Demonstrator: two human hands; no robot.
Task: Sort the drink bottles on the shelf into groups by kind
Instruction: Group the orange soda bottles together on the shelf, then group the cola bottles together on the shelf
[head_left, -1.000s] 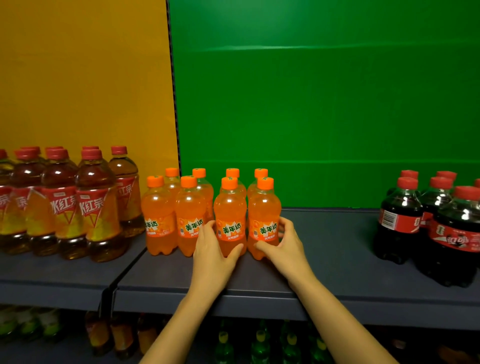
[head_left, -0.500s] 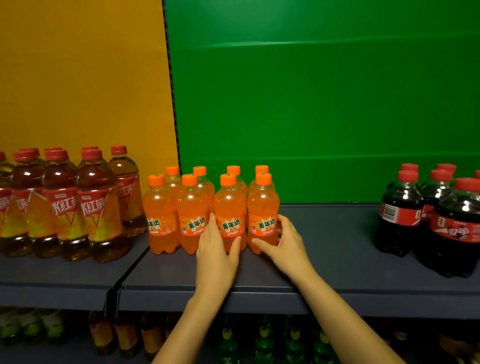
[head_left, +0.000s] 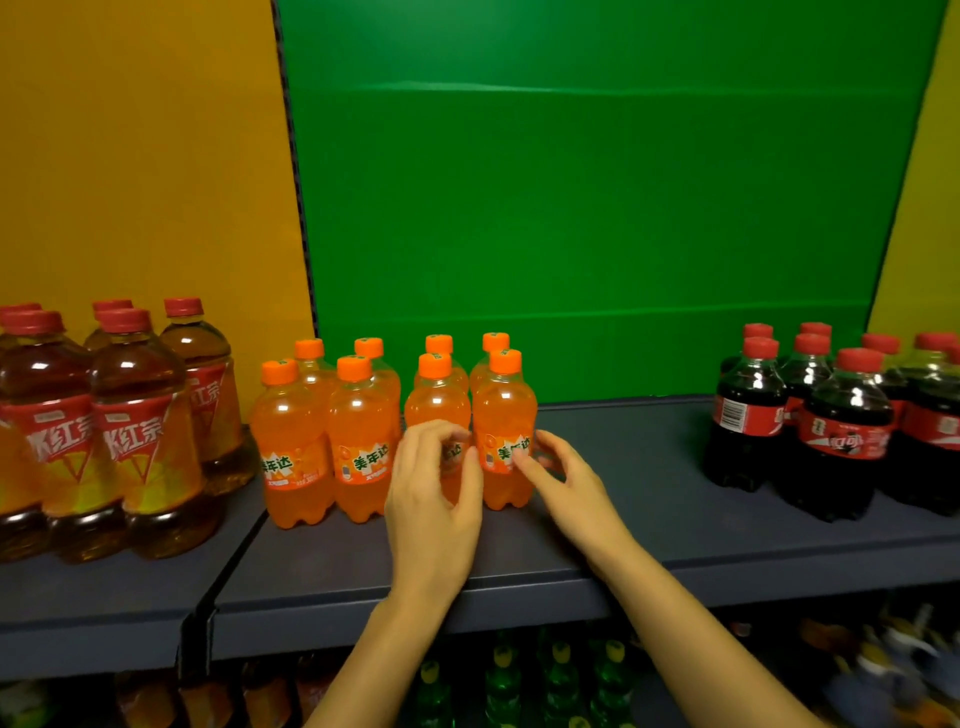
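Observation:
Several small orange soda bottles (head_left: 358, 441) with orange caps stand in two rows on the dark shelf (head_left: 623, 493), at centre left. My left hand (head_left: 434, 499) is in front of the third front bottle (head_left: 439, 402), fingers and thumb curled round its label. Just right of it, my right hand (head_left: 563, 475) has loosely bent, spread fingers, one fingertip touching the label of the rightmost front bottle (head_left: 503, 410). Large amber iced-tea bottles (head_left: 135, 431) with red caps stand at the left. Dark cola bottles (head_left: 841, 436) with red caps stand at the right.
Yellow (head_left: 140, 156) and green (head_left: 571, 208) back panels rise behind the shelf. A seam (head_left: 228, 561) divides the shelf between the tea and the orange bottles. A lower shelf holds green bottles (head_left: 504, 675) and other drinks. Bare shelf lies between orange sodas and colas.
Both hands lay flat against the two right front orange bottles. Now my left fingers have curled round the third bottle and my right fingers have loosened and spread. The view shifted left.

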